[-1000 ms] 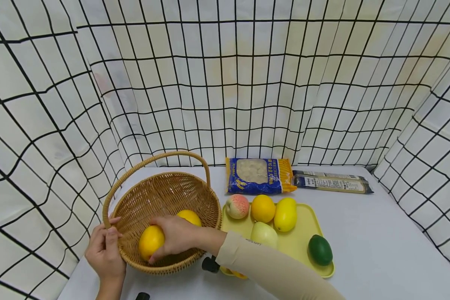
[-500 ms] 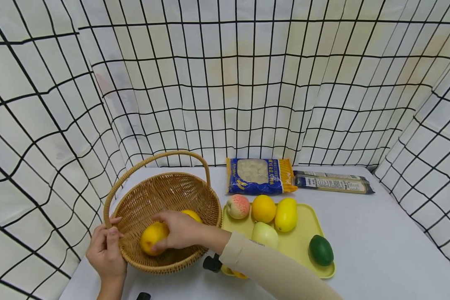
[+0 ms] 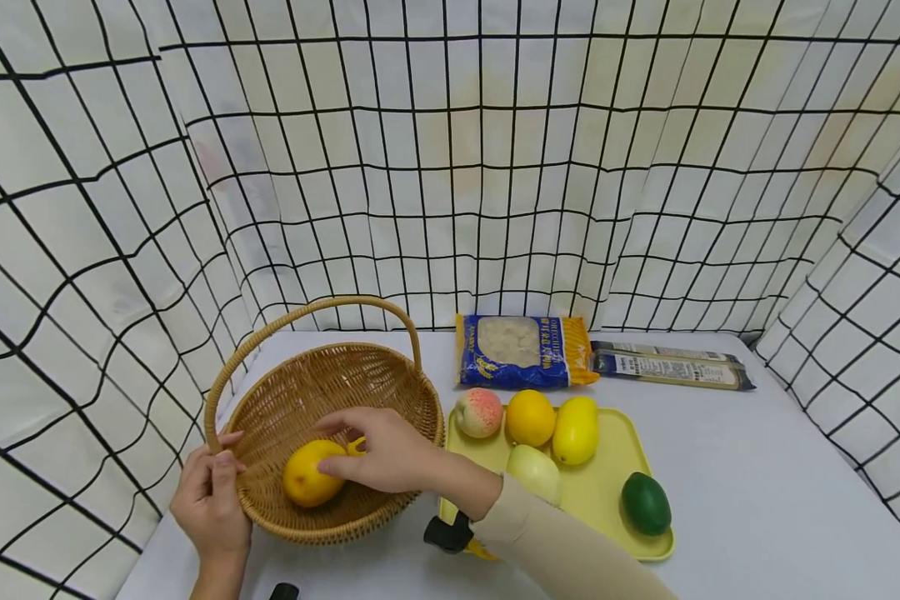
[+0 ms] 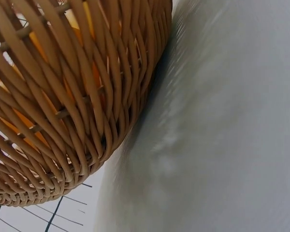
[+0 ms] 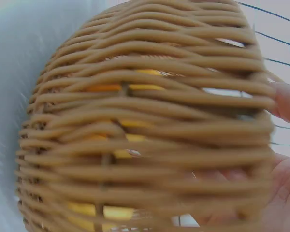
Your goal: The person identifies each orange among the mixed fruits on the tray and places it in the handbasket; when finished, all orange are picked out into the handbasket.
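Yellow fruit [image 3: 309, 477] is touching the right hand [image 3: 390, 454], fingers relaxed; the left hand [image 3: 213, 504] is gripping the basket [image 3: 337, 375]; a stray nudge could be rolling that fruit!

I note: blue/yel. pasta bag [image 3: 528, 352] nr. mid of worktop's [image 3: 765, 492] far edge; dark flat pkt. [image 3: 675, 367] nr. far R corner; gridded white cloth [image 3: 498, 137] behind.

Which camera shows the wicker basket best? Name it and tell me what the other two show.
The head view: the wicker basket shows from above, handle included, though partly covered. The left wrist view shows only a close-up of its woven outer wall; the right wrist view does too, partly blurred.
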### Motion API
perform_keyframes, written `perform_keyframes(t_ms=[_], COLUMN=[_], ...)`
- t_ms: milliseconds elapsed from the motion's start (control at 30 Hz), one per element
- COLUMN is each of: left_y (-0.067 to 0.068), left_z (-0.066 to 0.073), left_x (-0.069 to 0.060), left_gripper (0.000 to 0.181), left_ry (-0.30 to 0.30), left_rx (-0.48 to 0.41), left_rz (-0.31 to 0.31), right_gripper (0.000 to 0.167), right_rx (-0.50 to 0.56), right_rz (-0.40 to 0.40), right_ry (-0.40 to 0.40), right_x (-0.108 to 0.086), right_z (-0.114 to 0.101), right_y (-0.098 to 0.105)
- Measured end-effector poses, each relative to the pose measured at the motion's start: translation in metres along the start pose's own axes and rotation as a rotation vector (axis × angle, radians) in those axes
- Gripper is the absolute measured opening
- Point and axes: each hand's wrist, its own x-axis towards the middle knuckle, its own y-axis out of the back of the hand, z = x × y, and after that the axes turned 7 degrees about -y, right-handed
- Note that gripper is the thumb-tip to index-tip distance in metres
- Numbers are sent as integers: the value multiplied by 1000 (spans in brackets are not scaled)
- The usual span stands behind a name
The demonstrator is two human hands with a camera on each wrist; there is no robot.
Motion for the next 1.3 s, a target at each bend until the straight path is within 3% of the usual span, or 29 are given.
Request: perform_keyframes(t_ms=[200,533,767,1067,1300], left_y=[0,2,2,1,0], left_z=[0,0,1,2,1], left_x=[1,1,0,1,2], left_gripper=[33,32,32,33,32], left_ry=[-8,-6,6,-11,-17], left_rx=[-13,10,17,0,-12], left_rz=[-4,-19,-20,-13,-29], right_gripper=[44,45,42,40,40], right_rx=[92,191,254,270,213], right_rz=[46,136,170,288,365], right_ry=[24,-13,-61,-136,-206], right_x=[-19,-51,-70,-93,-102], right_z=[7,19,38,70,97], right_y=[15,40,56,76,86])
